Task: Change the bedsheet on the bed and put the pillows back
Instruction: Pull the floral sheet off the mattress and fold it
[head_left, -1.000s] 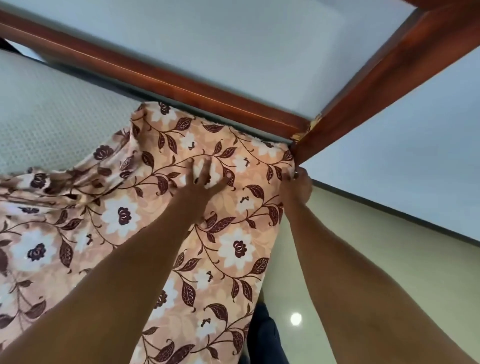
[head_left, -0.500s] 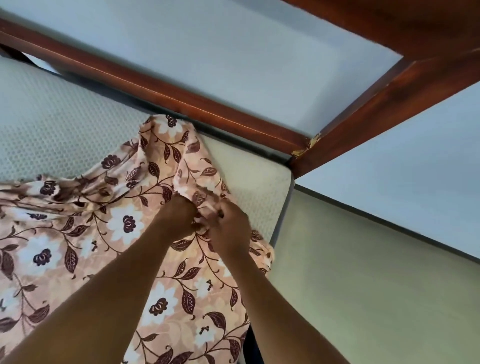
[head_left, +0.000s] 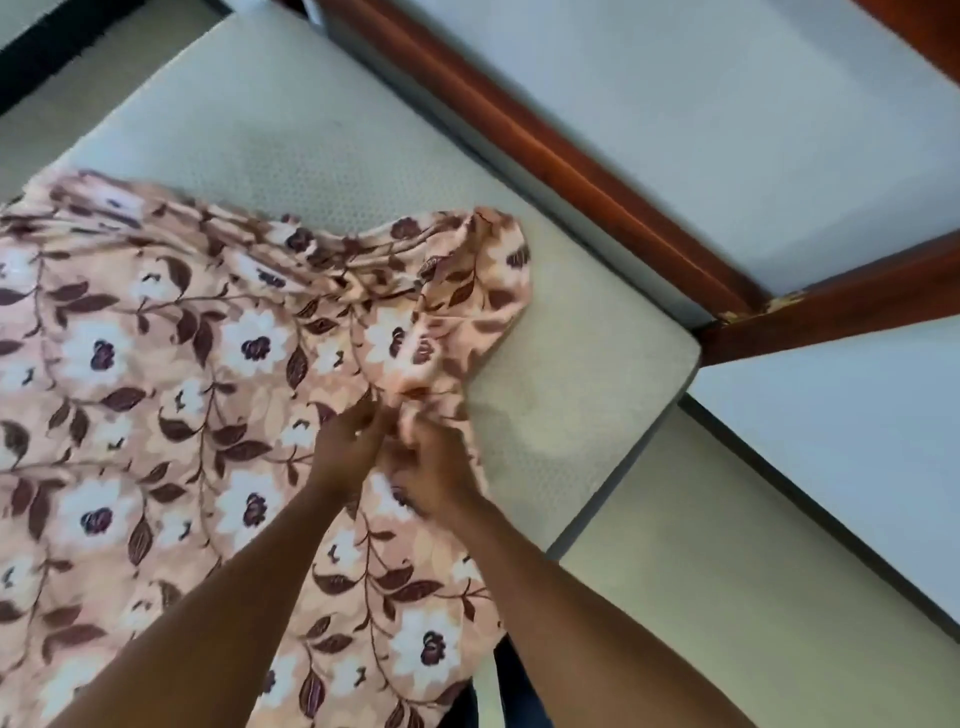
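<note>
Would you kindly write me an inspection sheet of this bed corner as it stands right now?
Surface: mattress, cream and textured, bare at its corner and along the far side.
Job's things: floral bedsheet covers the near left part, bunched into a fold near the corner; no pillows in view.
Clutter: nothing seen.
Hands: left hand and right hand are close together, both pinching the bunched sheet edge.
Cables: nothing seen.
Surroundings: wooden bed frame runs along the far side and meets a second rail at the corner; pale wall and floor beyond.
</note>
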